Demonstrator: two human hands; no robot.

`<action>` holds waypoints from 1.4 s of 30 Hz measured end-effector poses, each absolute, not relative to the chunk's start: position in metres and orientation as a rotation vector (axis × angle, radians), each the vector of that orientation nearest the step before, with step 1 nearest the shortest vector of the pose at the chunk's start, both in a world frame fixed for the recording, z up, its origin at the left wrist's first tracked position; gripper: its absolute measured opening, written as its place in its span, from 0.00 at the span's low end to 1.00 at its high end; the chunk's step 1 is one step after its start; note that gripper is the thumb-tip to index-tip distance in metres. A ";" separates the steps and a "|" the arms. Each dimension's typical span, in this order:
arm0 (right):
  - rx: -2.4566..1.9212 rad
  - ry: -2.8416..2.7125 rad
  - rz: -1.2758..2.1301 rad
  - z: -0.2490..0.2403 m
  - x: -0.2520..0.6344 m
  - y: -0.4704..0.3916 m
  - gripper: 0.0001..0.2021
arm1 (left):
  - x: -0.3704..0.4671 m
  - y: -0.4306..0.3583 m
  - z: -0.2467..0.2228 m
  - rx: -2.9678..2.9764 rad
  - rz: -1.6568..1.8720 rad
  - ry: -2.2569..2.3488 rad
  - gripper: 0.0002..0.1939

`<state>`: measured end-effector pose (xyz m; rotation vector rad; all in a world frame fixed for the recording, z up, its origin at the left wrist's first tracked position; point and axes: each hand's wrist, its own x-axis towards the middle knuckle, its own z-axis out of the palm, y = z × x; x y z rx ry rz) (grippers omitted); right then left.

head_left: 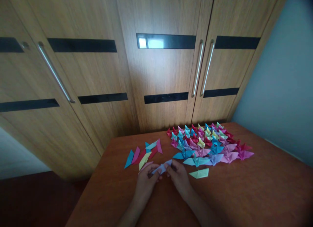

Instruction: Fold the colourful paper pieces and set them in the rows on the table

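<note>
A lavender origami piece [162, 168], partly covered by fingers, is held between both hands above the table's near half. My left hand [147, 176] pinches its left end, while my right hand [178, 175] grips it toward the right, where a pointed tip sticks up. Just right of my right hand lies a flat, pale green folded paper [199, 173]. Beyond my left hand several flat folded papers are spread, among them a yellow one [144, 160], a red one [139, 156] and a blue one [129, 159]. A pink paper sits partly hidden behind my left hand.
Several rows of finished-looking paper cranes [201, 142] in many colours cover the back right of the brown table [244, 194]. Behind stands a wooden wardrobe [161, 74] with metal handles. A pale wall [276, 106] borders the right side. The table's left edge drops to a dark floor.
</note>
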<state>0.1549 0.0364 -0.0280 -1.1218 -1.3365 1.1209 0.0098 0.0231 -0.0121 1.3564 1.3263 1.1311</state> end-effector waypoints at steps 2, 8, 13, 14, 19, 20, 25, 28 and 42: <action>-1.121 -1.335 1.157 -0.028 0.155 0.036 0.16 | 0.007 0.022 -0.009 1.336 1.083 1.336 0.15; -1.125 -1.325 1.218 -0.031 0.160 0.033 0.20 | 0.007 0.023 -0.003 1.359 0.984 1.354 0.15; -1.148 -1.320 1.203 -0.033 0.173 0.023 0.21 | 0.012 0.018 -0.007 1.426 0.938 1.239 0.17; -1.159 -1.312 1.200 -0.034 0.177 0.020 0.22 | 0.014 0.017 -0.008 1.438 0.926 1.224 0.17; -1.221 -1.283 1.156 -0.034 0.197 0.008 0.21 | 0.029 0.011 -0.008 1.424 0.873 1.225 0.16; -1.236 -1.279 1.142 -0.034 0.200 0.005 0.21 | 0.032 0.009 -0.008 1.429 0.867 1.228 0.15; -1.315 -1.273 0.991 -0.033 0.225 -0.010 0.19 | 0.044 -0.001 -0.007 1.508 0.843 1.161 0.12; -1.376 -1.254 0.859 -0.033 0.261 -0.015 0.20 | 0.045 -0.002 -0.011 1.532 0.837 1.151 0.11; -2.269 -1.386 0.314 -0.038 0.373 0.001 0.18 | 0.044 -0.001 -0.009 1.541 0.812 1.160 0.10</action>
